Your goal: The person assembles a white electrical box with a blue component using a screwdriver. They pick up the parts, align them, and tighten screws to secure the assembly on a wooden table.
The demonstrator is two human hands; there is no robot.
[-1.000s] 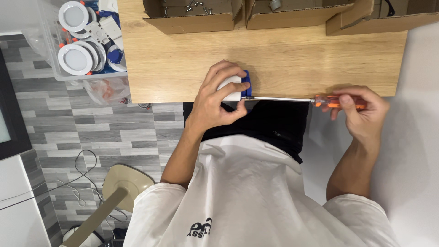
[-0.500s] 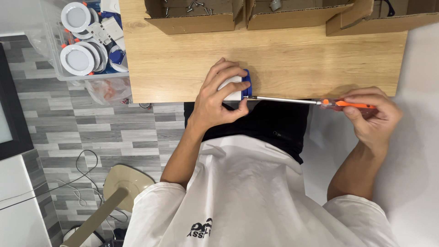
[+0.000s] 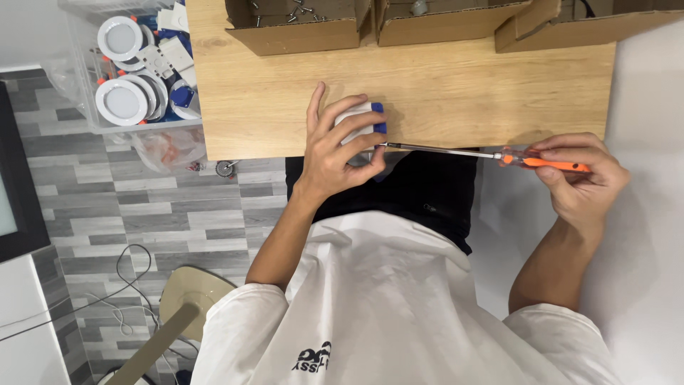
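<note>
We see the left hand (image 3: pixel 335 146) wrapped around a small white box (image 3: pixel 356 121) with a blue end, fingers curled over its top and thumb under it, pinning it at the near edge of the table (image 3: pixel 442 93). The right hand (image 3: pixel 581 178) is closed on the orange handle of a screwdriver (image 3: pixel 499 154), thumb and fingers pinched along the grip. The long metal shaft runs nearly level from that hand toward the left one, and its tip meets the box just below the blue end, beside the left fingertips. The two hands are well apart, joined only by the tool. We cannot tell what the tip is seated in, since the fingers cover that face. Along the far side of the table stand three open cardboard cartons (image 3: pixel 303 28), the nearest to the left holding small metal parts. Off the table's left end a clear bin (image 3: pixel 85 85) holds round white lamps (image 3: pixel 121 101) and blue and white pieces. Below it lies a crumpled clear bag (image 3: pixel 167 148) on the grey tiled floor (image 3: pixel 92 199). The person wears a white shirt and dark shorts.
</note>
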